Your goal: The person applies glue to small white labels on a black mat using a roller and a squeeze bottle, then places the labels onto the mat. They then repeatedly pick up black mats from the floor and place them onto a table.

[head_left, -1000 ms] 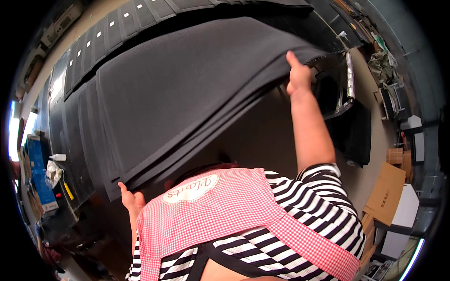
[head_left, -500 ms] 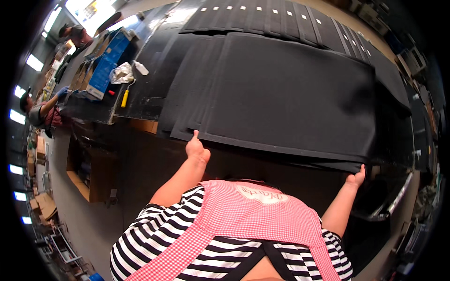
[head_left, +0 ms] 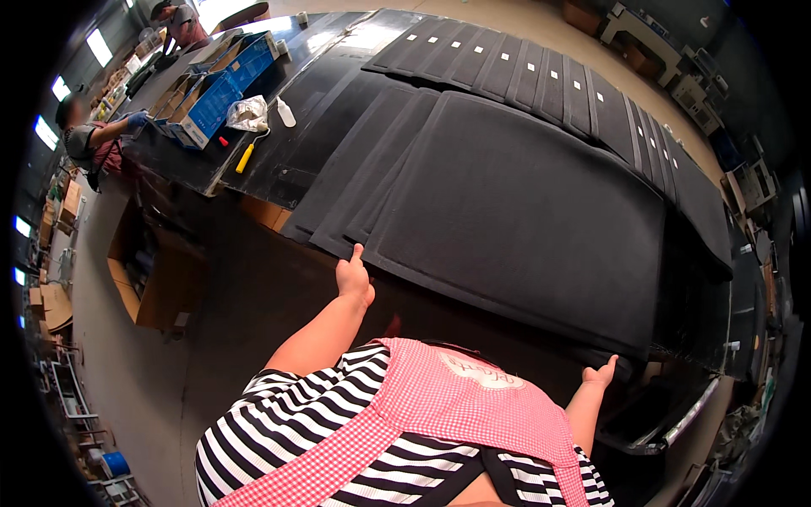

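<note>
- Sheets (head_left: 524, 211) of flat, black, matte material lie overlapping on a long, black-topped table (head_left: 274, 182), in front of the person.
- Bare left hand (head_left: 351, 279) pinches their near edge, thumb on top, left of the uppermost sheet's corner.
- Bare right hand (head_left: 598, 373) is at the near right corner, thumb extended; its fingers are hidden, so whether it grips cannot be told.
- Yellow-handled tool (head_left: 245, 158) lies near a white plastic bottle (head_left: 285, 111), left of the sheets.

The black sheets (head_left: 524, 211) look matt — perhaps felted; the tabletop (head_left: 308, 93) is glossy, the apron (head_left: 456, 414) woven cloth.
</note>
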`<action>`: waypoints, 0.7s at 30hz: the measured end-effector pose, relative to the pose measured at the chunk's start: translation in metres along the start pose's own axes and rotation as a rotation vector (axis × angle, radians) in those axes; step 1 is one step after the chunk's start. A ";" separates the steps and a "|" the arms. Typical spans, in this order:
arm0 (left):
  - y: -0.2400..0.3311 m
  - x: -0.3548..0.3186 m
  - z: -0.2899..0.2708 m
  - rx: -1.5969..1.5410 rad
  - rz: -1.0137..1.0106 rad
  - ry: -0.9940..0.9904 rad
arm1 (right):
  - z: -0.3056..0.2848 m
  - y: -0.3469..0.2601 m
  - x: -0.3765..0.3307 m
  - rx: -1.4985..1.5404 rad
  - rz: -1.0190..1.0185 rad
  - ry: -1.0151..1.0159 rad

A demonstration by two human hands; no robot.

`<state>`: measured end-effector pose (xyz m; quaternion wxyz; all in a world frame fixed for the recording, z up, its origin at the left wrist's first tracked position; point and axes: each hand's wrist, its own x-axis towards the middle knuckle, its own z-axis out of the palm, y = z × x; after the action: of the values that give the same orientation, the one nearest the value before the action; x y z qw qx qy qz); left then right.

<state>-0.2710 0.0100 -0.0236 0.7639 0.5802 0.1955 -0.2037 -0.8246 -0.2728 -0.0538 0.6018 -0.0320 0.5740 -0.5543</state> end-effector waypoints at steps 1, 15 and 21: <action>-0.002 0.000 -0.003 0.115 0.008 0.014 | -0.002 -0.002 0.001 -0.005 0.010 -0.019; 0.005 -0.019 -0.004 0.482 -0.031 0.265 | 0.007 0.001 -0.026 -0.239 -0.052 -0.034; 0.032 -0.052 0.014 0.405 0.037 0.326 | 0.022 0.014 -0.058 -0.580 -0.637 0.222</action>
<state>-0.2969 0.0085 0.0334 0.5944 0.7498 0.2606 -0.1286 -0.7836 -0.2397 -0.0177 0.3019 -0.3151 0.7282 -0.5284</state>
